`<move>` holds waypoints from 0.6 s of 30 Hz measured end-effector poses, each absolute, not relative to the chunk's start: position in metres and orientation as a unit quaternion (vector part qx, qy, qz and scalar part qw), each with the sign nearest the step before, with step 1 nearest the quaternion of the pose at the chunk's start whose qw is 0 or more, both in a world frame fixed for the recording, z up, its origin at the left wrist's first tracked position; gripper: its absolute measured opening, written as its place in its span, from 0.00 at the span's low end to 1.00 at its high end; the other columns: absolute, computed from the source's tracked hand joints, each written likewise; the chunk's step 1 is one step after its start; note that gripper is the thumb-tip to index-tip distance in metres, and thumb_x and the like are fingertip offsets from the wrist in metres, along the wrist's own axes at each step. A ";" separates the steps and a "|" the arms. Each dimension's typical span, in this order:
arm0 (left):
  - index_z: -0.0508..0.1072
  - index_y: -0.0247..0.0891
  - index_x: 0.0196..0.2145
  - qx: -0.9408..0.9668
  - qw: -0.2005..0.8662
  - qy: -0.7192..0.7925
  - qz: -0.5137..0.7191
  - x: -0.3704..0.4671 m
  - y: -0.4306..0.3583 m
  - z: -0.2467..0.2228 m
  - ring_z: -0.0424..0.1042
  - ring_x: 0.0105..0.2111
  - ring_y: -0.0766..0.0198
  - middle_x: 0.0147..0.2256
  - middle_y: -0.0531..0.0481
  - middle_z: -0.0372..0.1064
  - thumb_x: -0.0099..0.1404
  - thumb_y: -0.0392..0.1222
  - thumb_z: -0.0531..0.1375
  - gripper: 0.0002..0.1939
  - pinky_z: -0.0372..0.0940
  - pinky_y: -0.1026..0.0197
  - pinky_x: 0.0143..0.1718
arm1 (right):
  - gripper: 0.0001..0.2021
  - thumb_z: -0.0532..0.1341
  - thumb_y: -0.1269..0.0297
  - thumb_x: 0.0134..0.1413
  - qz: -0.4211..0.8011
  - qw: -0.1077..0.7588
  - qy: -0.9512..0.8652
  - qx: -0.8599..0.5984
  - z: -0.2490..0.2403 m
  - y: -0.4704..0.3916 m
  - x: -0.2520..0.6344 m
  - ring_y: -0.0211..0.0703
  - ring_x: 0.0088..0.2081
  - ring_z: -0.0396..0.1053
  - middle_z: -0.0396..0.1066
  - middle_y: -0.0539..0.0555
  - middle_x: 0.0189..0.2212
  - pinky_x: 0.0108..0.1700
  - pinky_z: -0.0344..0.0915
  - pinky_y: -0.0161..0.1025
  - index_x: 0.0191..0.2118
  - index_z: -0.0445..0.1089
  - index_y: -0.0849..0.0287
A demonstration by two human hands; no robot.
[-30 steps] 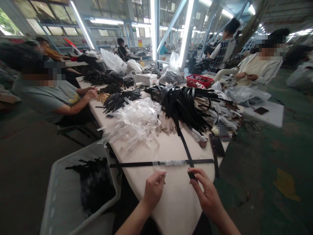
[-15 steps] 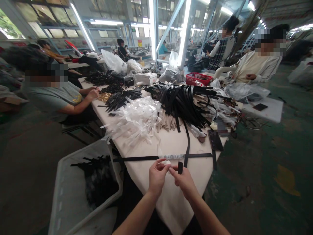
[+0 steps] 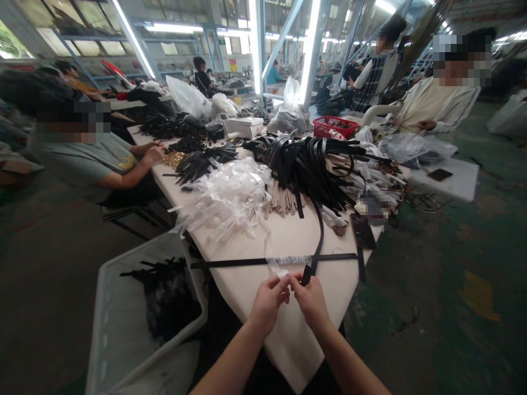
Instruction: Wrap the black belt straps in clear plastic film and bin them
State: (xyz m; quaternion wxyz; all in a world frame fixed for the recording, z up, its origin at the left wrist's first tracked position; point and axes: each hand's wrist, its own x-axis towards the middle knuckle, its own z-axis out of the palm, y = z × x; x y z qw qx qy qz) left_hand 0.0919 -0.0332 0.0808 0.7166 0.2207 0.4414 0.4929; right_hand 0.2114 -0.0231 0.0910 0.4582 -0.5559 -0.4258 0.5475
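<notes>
Close together above the near end of the table, my two hands meet at the fingertips. My left hand (image 3: 267, 302) is closed in a pinch on a thin white plastic strip (image 3: 276, 267), which trails up toward the white heap. The fingertips of my right hand (image 3: 310, 299) meet the same strip. A black strap (image 3: 320, 233) runs down from the dark pile to my right hand, and its end stands up between the fingers. Just beyond both hands, another black strap (image 3: 234, 263) lies across the table, with a clear wrapping (image 3: 293, 259) around its middle.
White plastic strips (image 3: 234, 192) and black straps (image 3: 304, 164) are heaped on the table (image 3: 247, 285). A dark phone (image 3: 363, 231) lies at the right edge. Below left stands a white bin (image 3: 102, 312) holding black pieces. One person (image 3: 99, 164) sits at left, another (image 3: 436, 109) at right.
Both hands have drawn together at the fingertips. The white strip now hangs more plainly from the pinch, and the black strap's end leans closer to the right fingers. The view has shifted slightly.
</notes>
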 end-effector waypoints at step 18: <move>0.74 0.30 0.28 0.110 0.657 0.438 0.604 0.091 0.001 0.076 0.61 0.21 0.74 0.25 0.53 0.67 0.49 0.47 0.74 0.19 0.59 0.68 0.24 | 0.22 0.53 0.43 0.62 0.637 0.400 -0.422 -0.506 0.100 -0.035 0.219 0.39 0.19 0.68 0.67 0.48 0.21 0.22 0.66 0.35 0.38 0.66 0.60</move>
